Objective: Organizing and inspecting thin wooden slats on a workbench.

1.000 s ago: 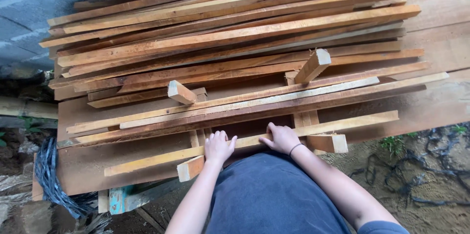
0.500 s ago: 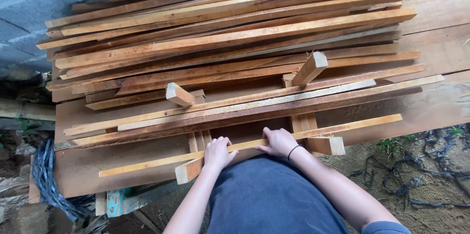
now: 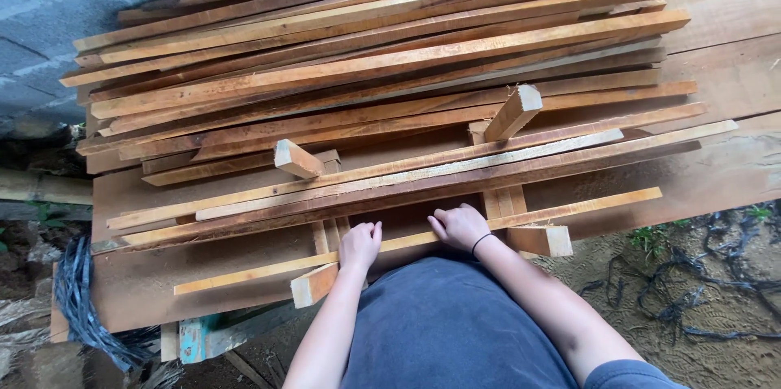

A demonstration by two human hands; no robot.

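Note:
A long thin wooden strip (image 3: 569, 211) lies across the near edge of a wooden board table (image 3: 716, 173). My left hand (image 3: 359, 245) rests on it left of centre, fingers curled over its far edge. Close by on the right, my right hand (image 3: 460, 227), with a dark band at the wrist, grips the same strip. The strip rests on short cross blocks (image 3: 314, 284) (image 3: 540, 240) that stick out toward me.
A big stack of long wooden strips (image 3: 374, 72) fills the table behind. Two short blocks (image 3: 298, 159) (image 3: 513, 112) stand tilted among them. A grey block wall (image 3: 49, 6) is at left, dark cords (image 3: 77, 291) hang at the near left, sandy ground (image 3: 700, 291) at right.
The thin strip has slid slightly to the right and both hands have shifted on it, fingers curling tighter over its far edge.

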